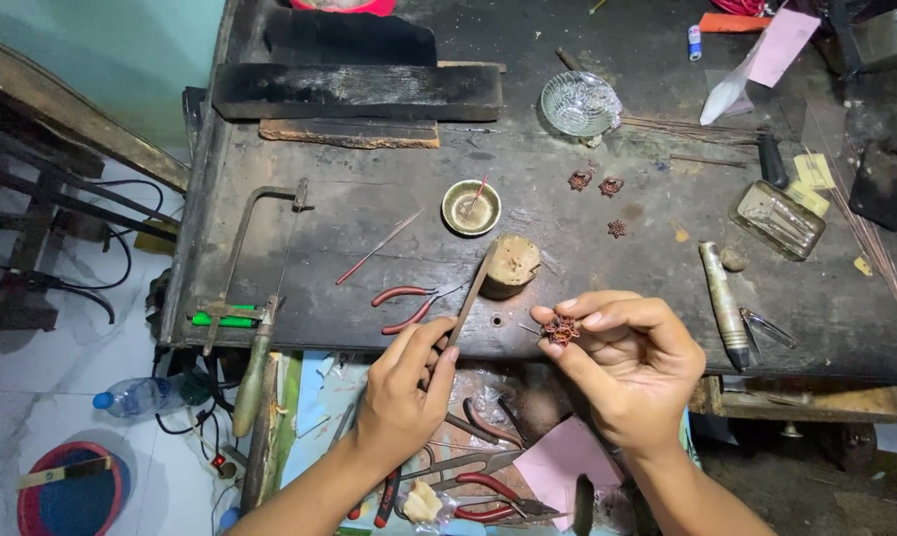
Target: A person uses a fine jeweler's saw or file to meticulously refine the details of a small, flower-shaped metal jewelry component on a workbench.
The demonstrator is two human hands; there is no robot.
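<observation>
My right hand [635, 357] pinches a small reddish-brown filigree ornament [560, 329] between thumb and fingertips at the near edge of the dark workbench [369, 199]. My left hand [404, 382] grips a slim metal file [468, 298] that slants up toward a wooden bench peg [511, 264]. The file's tip is a short way left of the ornament, apart from it.
Red-handled pliers [409, 303] and a jeweller's saw frame [255, 258] lie on the left. A small brass bowl [471, 206], a glass dish [579, 102], three loose ornaments [595, 185], a metal tray [777, 219] and a torch-like tool [723, 305] sit farther back and right. More pliers [478, 486] fill the drawer below.
</observation>
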